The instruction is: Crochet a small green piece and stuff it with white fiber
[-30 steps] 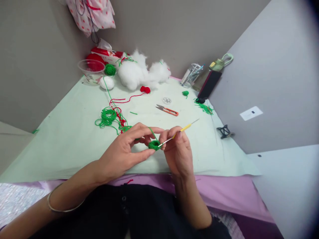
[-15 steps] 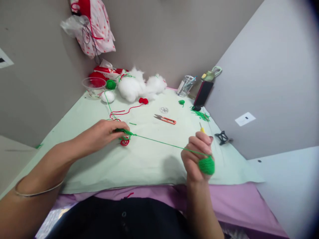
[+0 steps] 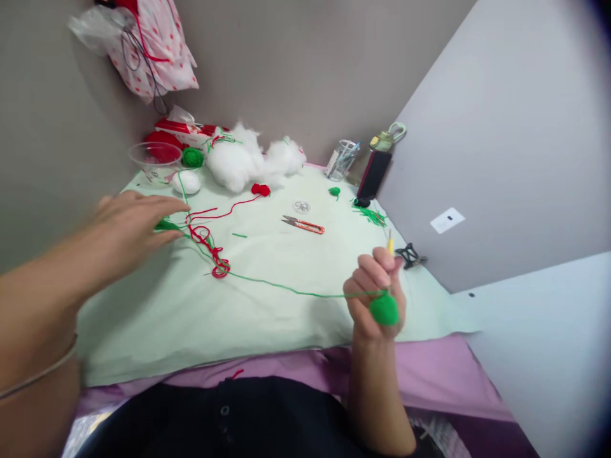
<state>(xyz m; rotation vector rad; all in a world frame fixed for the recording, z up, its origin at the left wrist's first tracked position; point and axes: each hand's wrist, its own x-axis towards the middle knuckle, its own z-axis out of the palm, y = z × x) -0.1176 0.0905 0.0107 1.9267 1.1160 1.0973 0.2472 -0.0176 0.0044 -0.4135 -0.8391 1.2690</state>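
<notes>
Counter draped in pale green cloth, grey wall at twelve o'clock.
At four, right hand clenches fingers round a yellow hook, green crochet piece against it; at nine, left hand meets green yarn, grip unclear.

Upper left: dotted cloth, tissue box below. Upper middle: white fluff. Center: 1 orange snips. Right: wall plate.
</notes>
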